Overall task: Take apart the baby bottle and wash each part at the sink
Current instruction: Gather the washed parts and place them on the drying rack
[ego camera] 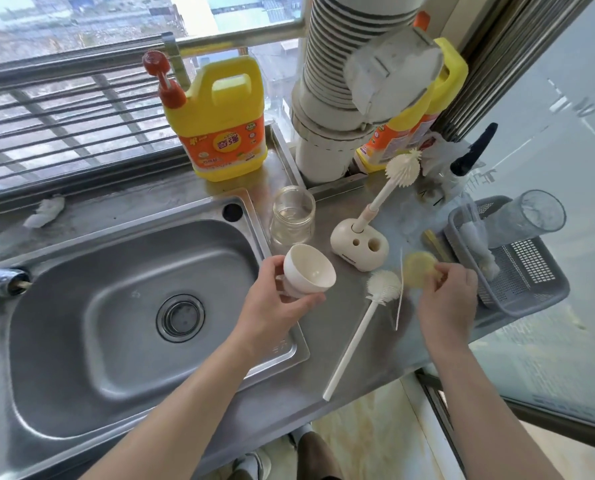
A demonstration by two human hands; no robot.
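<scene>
My left hand [275, 306] grips a cream, cup-shaped bottle cap [308, 275] over the sink's right rim, its open side facing up. My right hand [446, 296] pinches a soft, pale yellow nipple piece [419, 270] above the steel counter. The clear bottle body [292, 220] stands upright and open on the counter behind the cap. A long white brush [365, 323] lies on the counter between my hands, with a thin white straw brush [399, 296] beside it.
The steel sink [122, 313] fills the left, its tap [1, 277] at the left edge. A yellow detergent jug [219, 123] stands behind. A cream brush stand [358, 245] holds another brush. A grey basket [517, 268] with a clear cup sits right, near the counter edge.
</scene>
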